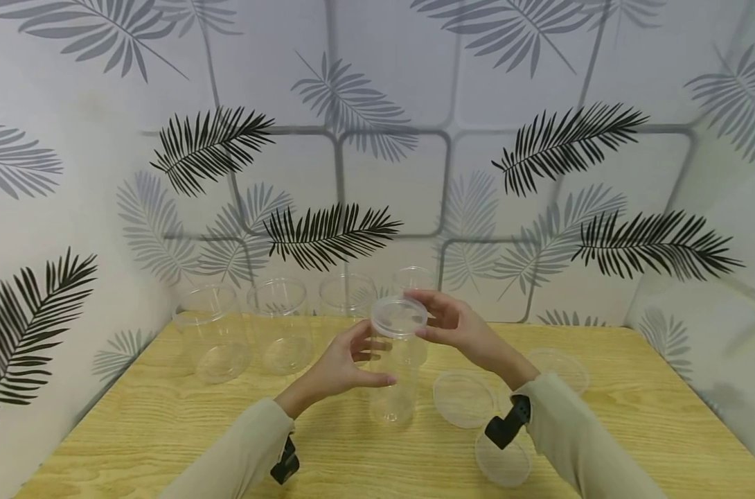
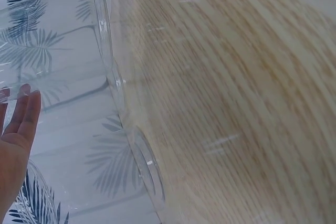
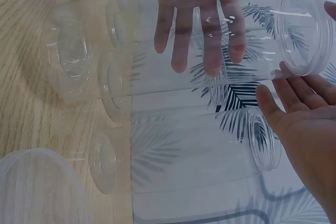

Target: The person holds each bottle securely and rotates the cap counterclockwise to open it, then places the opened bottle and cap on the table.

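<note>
A clear plastic jar (image 1: 393,398) stands upright in the middle of the wooden table, with a clear round lid (image 1: 399,317) on its mouth. My left hand (image 1: 348,362) holds the jar around its side, thumb in front and fingers behind. Through the jar wall, the right wrist view shows the left fingers (image 3: 181,40) spread along the far side. At the top, my right hand (image 1: 461,331) grips the lid's rim, thumb near and forefinger across the far edge. In the left wrist view, the left hand (image 2: 18,140) touches the clear wall with its fingertips.
Several open clear jars stand in a row at the back, among them one at the far left (image 1: 212,339) and its neighbour (image 1: 280,333). Flat clear lids lie on the right: one by the jar (image 1: 465,398), one nearer (image 1: 503,461), one behind the right forearm (image 1: 564,371). A patterned wall is behind.
</note>
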The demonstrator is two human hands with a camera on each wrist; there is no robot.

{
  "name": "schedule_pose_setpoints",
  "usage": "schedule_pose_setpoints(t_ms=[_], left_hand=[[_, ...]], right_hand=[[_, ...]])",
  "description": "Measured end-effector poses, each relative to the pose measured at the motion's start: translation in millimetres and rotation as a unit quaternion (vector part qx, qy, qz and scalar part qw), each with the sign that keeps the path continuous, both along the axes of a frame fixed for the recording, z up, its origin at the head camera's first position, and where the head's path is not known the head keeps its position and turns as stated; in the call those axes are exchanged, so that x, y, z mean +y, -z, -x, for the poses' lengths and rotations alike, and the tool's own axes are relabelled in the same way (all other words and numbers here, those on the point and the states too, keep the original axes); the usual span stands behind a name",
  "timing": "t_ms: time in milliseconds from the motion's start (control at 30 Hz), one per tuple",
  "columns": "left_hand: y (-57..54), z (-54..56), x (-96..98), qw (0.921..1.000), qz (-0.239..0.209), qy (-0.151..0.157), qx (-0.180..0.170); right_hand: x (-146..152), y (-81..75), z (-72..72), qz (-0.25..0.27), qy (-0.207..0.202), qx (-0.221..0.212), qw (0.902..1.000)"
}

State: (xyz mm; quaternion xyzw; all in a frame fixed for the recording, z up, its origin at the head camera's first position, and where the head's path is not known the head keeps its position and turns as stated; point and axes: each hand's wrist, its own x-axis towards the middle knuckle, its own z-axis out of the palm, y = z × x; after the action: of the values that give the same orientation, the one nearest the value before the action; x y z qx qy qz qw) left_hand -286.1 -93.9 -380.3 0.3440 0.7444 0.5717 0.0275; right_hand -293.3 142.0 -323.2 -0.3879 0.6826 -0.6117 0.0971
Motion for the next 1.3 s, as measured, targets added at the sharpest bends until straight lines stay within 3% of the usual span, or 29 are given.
schedule_pose_setpoints(t_ms=[300, 600, 800, 967, 1133, 1300], left_hand=[[-1.9, -1.0, 0.9, 1.0, -0.004, 0.002, 0.002], [-0.3, -0.4, 1.5, 0.9997, -0.01, -0.023, 0.0], [-0.6, -0.4, 2.2, 0.9996, -0.008, -0.028, -0.001], [-8.0, -8.0, 3.4, 0.9997, -0.008, -0.024, -0.005], [-10.9, -11.1, 3.4, 0.9998, -0.009, -0.015, -0.009], [-2.6, -2.8, 2.4, 1.0, -0.006, -0.003, -0.005]], right_hand=[[1, -1.6, 1.2, 0.008, -0.022, -0.005, 0.9997], [-5, 3.9, -9.0, 0.031, 0.096, 0.029, 0.9945], [-12, 8.4, -13.6, 0.028, 0.14, 0.038, 0.989], [-15, 9.2, -14.9, 0.011, 0.162, 0.044, 0.9857], [-12, 8.3, -11.5, 0.001, 0.134, 0.051, 0.9896], [-4, 4.6, -3.2, -0.001, 0.052, 0.029, 0.9982]])
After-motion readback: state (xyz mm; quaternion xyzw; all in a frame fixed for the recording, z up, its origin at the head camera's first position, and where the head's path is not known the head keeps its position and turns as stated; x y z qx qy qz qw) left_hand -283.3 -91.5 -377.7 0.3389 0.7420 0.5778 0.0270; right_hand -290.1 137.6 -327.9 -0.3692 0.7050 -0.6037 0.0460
